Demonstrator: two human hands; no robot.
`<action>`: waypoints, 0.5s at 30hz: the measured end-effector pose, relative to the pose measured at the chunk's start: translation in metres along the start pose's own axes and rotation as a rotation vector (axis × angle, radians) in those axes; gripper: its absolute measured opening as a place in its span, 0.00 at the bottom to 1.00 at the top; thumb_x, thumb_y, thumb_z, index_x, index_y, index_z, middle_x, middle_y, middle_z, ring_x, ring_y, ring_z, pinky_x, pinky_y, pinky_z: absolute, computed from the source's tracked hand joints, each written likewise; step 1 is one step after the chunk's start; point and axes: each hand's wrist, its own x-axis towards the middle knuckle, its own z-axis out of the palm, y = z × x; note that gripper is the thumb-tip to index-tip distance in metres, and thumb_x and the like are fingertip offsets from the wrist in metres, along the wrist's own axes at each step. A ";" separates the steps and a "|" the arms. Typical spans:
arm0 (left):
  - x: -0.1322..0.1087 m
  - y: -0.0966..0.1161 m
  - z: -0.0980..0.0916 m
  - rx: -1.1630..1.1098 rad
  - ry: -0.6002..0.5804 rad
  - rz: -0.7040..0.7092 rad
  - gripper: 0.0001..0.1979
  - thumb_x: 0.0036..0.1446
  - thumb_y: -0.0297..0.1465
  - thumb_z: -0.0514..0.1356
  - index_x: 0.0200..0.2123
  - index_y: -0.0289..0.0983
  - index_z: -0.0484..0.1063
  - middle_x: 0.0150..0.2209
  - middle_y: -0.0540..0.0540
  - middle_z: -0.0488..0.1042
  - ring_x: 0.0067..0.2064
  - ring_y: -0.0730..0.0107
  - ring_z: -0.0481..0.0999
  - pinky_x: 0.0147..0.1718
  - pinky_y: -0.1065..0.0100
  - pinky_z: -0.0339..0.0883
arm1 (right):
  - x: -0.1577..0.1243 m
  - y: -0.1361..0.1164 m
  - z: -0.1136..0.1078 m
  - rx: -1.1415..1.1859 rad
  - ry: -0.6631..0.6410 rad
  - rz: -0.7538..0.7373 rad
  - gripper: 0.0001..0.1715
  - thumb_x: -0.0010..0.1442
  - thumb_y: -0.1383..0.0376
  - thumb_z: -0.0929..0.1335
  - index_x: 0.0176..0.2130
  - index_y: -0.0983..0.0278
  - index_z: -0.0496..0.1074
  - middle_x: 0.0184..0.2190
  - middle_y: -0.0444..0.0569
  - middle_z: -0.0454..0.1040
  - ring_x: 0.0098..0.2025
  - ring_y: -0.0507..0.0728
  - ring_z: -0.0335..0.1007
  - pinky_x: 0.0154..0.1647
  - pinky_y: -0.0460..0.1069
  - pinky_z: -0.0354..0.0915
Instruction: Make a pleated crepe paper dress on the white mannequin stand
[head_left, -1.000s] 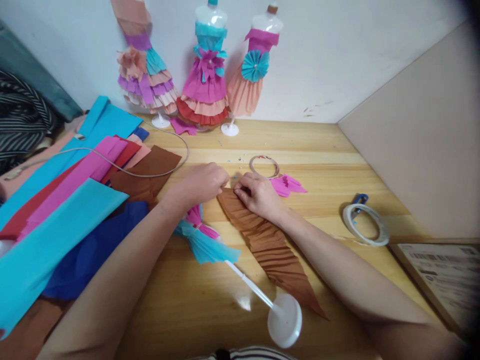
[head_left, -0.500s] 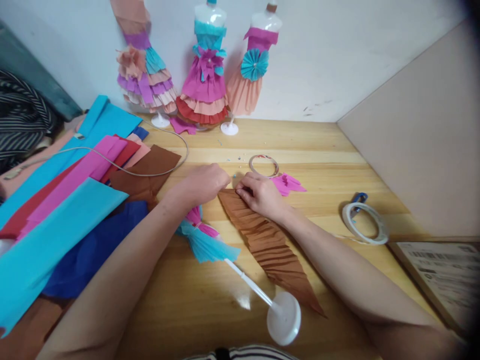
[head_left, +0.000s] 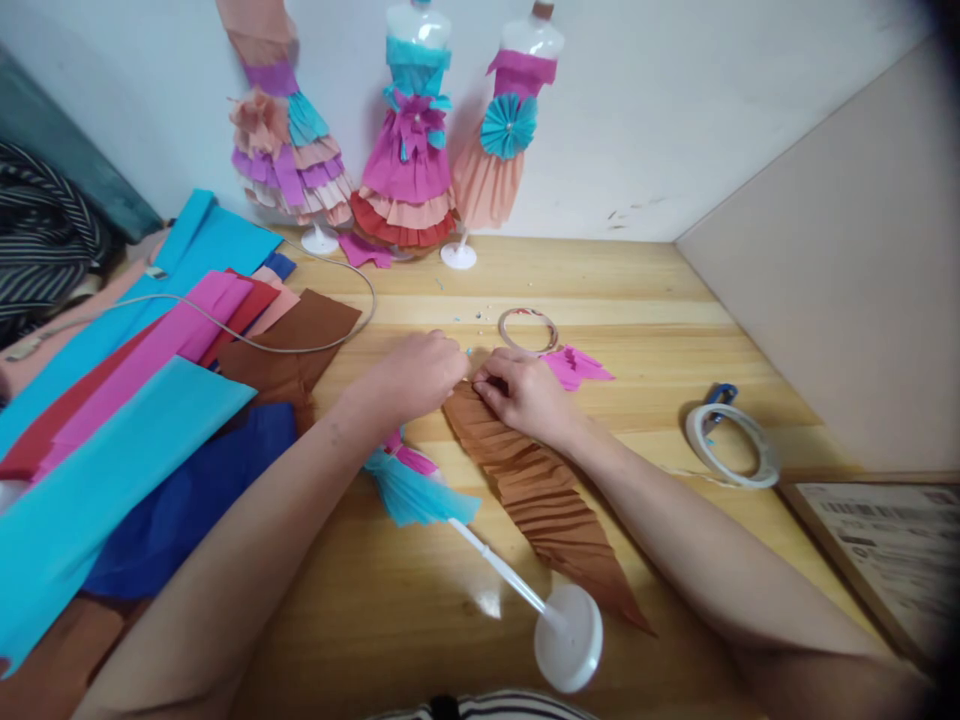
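Pleated brown crepe paper (head_left: 547,500) lies slantwise on the table, its narrow top end between my hands. My right hand (head_left: 525,395) pinches the upper edge of this paper with thumb and forefinger. Close beside it, my left hand (head_left: 427,372) is closed at the paper's top corner; its fingertips are partly hidden, and I cannot tell exactly what they grip. Under my left wrist lies a small mannequin on its side, in a blue and pink paper skirt (head_left: 420,487). Its white stand (head_left: 568,638) points toward me.
Three dressed mannequins stand against the wall, one in a pink and peach dress (head_left: 495,165). Folded coloured paper (head_left: 127,480) is piled at left, crossed by a grey cable (head_left: 300,350). Tape rolls (head_left: 731,447), pink paper (head_left: 576,368), tiny beads and a cardboard box (head_left: 885,560) are around.
My left hand has shifted slightly to the right, closer to my right hand. The brown paper's top end has moved a little to the right and now sits partly behind the left fingers.
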 end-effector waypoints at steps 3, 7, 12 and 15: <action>0.002 0.005 -0.001 0.046 0.005 0.006 0.12 0.60 0.22 0.50 0.31 0.32 0.74 0.36 0.39 0.75 0.43 0.59 0.74 0.40 0.64 0.65 | -0.001 -0.002 -0.001 0.001 0.001 0.007 0.07 0.56 0.71 0.64 0.28 0.65 0.70 0.27 0.50 0.70 0.29 0.56 0.66 0.31 0.48 0.59; 0.004 0.008 -0.001 0.071 0.027 0.005 0.13 0.60 0.21 0.50 0.30 0.31 0.74 0.33 0.39 0.76 0.41 0.60 0.75 0.38 0.65 0.65 | -0.002 -0.003 -0.004 0.017 -0.017 -0.008 0.07 0.55 0.71 0.65 0.28 0.65 0.70 0.26 0.49 0.70 0.28 0.55 0.66 0.30 0.48 0.59; 0.004 0.005 0.003 0.070 0.079 0.019 0.12 0.59 0.23 0.51 0.29 0.32 0.74 0.31 0.41 0.76 0.37 0.62 0.76 0.35 0.67 0.65 | -0.004 -0.001 -0.008 0.016 -0.087 -0.060 0.03 0.54 0.71 0.67 0.32 0.65 0.72 0.30 0.50 0.71 0.31 0.55 0.67 0.33 0.48 0.62; 0.003 0.002 0.006 0.075 0.066 0.019 0.12 0.59 0.23 0.51 0.29 0.32 0.74 0.31 0.41 0.76 0.37 0.61 0.75 0.34 0.66 0.65 | -0.004 0.000 -0.007 0.018 -0.078 -0.040 0.06 0.54 0.72 0.66 0.32 0.65 0.73 0.30 0.51 0.71 0.31 0.56 0.67 0.32 0.48 0.61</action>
